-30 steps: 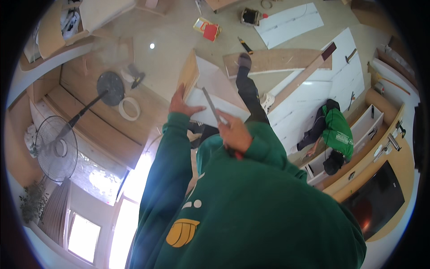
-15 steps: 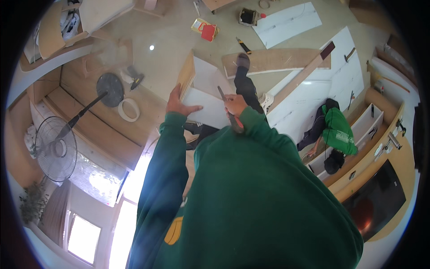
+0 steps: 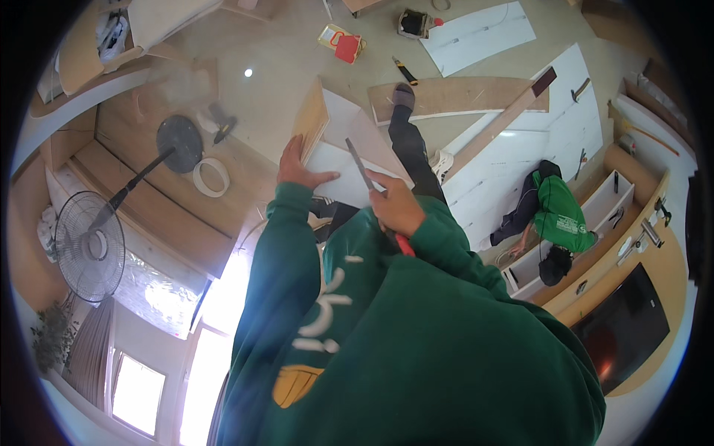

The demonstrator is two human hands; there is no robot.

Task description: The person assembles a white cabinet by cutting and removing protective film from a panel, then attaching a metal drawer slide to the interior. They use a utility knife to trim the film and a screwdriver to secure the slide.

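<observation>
An open box (image 3: 343, 175) with white panels and a pale wood side stands tilted in front of me. My left hand (image 3: 299, 165) grips its left edge, fingers on the wood side and thumb stretched across the white panel. My right hand (image 3: 399, 209) is closed around the handle of a file (image 3: 358, 161), whose narrow grey blade points away from me. The blade lies over the white panel; whether it touches the edge I cannot tell. Part of the handle, red and black, shows below my hand.
At the right a co-worker in a green shirt (image 3: 561, 212) bends over a long white drawer (image 3: 606, 197). White panels (image 3: 476, 37) and a wooden board (image 3: 461, 97) lie ahead, near a utility knife (image 3: 404, 70). A standing fan (image 3: 91, 245) is at the left.
My right hand has moved slightly toward me and right, drawing the file with it; the blade now lies farther left. My left hand keeps its hold on the box.
</observation>
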